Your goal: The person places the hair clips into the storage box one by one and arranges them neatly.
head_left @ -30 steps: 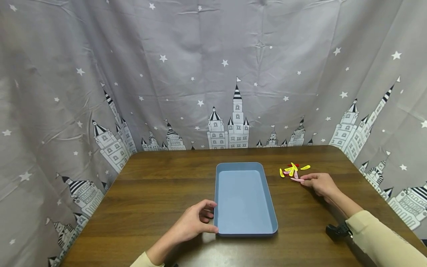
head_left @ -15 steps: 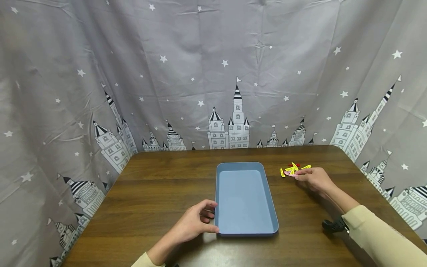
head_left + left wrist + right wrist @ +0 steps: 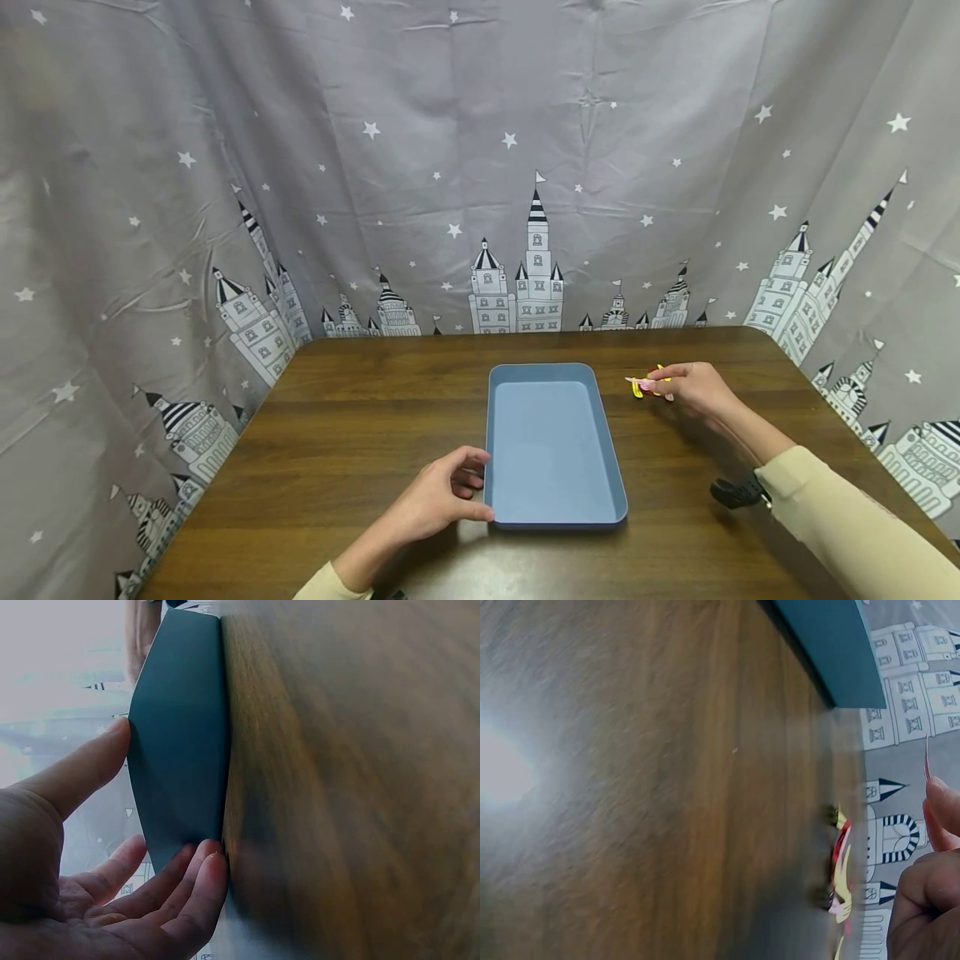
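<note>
My left hand (image 3: 435, 498) rests against the near left side of a blue-grey tray (image 3: 555, 450). In the left wrist view its thumb touches the upper rim and its fingertips lie low on the outer wall. To the tray's right, my right hand (image 3: 703, 390) pinches a pink snap hair clip (image 3: 632, 380) between thumb and fingers. That clip is raised above the table, its thin tip standing up in the right wrist view. Below it lies a small pile of yellow, red and pink hair clips (image 3: 841, 877), partly hidden by the right hand in the head view.
The brown wooden table (image 3: 360, 417) carries the tray in its middle. A grey curtain (image 3: 420, 167) with stars and castles hangs behind the table's far edge. A black strap device (image 3: 738, 492) sits at the right wrist.
My right hand has moved from the near side of the clip pile up and left over it, and a pink clip is now raised in its fingers. The left hand stays at the tray.
</note>
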### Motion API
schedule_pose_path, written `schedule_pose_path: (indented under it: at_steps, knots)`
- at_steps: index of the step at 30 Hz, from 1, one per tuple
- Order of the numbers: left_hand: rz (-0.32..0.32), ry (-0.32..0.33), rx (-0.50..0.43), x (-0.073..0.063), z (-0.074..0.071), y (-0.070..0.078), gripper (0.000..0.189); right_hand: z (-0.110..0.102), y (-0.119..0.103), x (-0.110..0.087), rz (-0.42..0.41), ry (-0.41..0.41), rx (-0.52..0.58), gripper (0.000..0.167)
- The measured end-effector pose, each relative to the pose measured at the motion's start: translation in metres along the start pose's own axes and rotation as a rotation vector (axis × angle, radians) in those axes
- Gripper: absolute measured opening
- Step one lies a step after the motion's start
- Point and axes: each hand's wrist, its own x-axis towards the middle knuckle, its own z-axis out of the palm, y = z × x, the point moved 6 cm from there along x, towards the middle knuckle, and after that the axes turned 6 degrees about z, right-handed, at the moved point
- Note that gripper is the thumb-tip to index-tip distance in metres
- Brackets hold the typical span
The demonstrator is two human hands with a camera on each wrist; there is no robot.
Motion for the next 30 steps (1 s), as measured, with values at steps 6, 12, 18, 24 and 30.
schedule_pose_path:
  at_steps: [6,12,18,24,30]
  knots:
    - [0.006,-0.005,0.015,0.001,0.000,0.001,0.067,0.003,-0.011,0.002,0.007,-0.019,-0.011,0.043]
    - [0.003,-0.008,0.045,0.001,0.000,-0.002,0.067,0.010,-0.023,0.004,-0.014,-0.042,0.007,0.042]
    - [-0.004,-0.006,0.057,-0.001,0.000,-0.003,0.067,0.015,-0.034,0.007,-0.013,-0.050,-0.002,0.039]
    - [-0.001,-0.008,0.038,-0.001,-0.001,0.000,0.067,0.022,-0.047,0.006,-0.047,-0.064,-0.038,0.037]
    - [0.006,-0.006,0.013,0.000,0.000,0.001,0.068,0.032,-0.057,0.010,-0.059,-0.073,-0.052,0.036]
